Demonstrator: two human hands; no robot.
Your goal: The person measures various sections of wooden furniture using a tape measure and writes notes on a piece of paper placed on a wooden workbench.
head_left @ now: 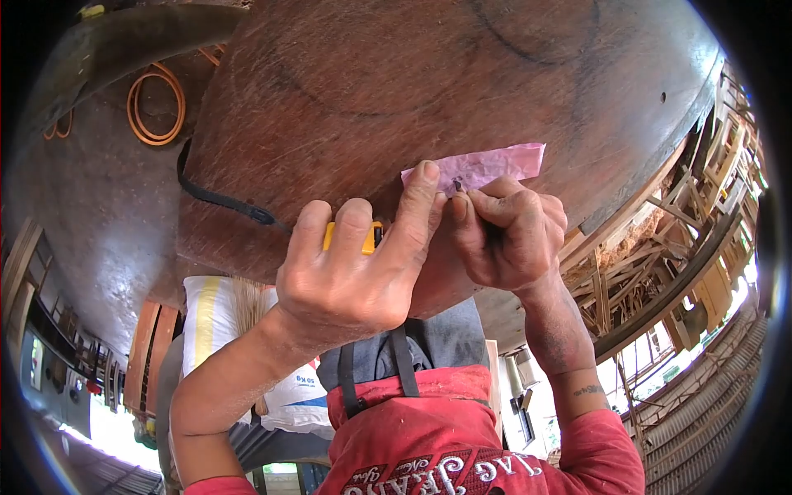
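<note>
A crumpled strip of pink paper (495,162) lies on the dark wooden tabletop (346,124), with small dark specks near its lower edge. My left hand (355,272) holds the strip's left end with index finger and thumb, its other fingers bent. Beneath those fingers shows a yellow and black tape measure (353,238), partly hidden. My right hand (520,231) is closed in a pinch at the strip's lower edge. A small dark piece (459,186) sticks out at its fingertips; its kind is too small to make out.
A black strap (219,196) lies left of my hands. Coiled orange hose (157,103) rests on the floor at the upper left. White sacks (206,318) stand beside my lap. Scrap wood (643,280) is piled at the right, beyond the tabletop's edge.
</note>
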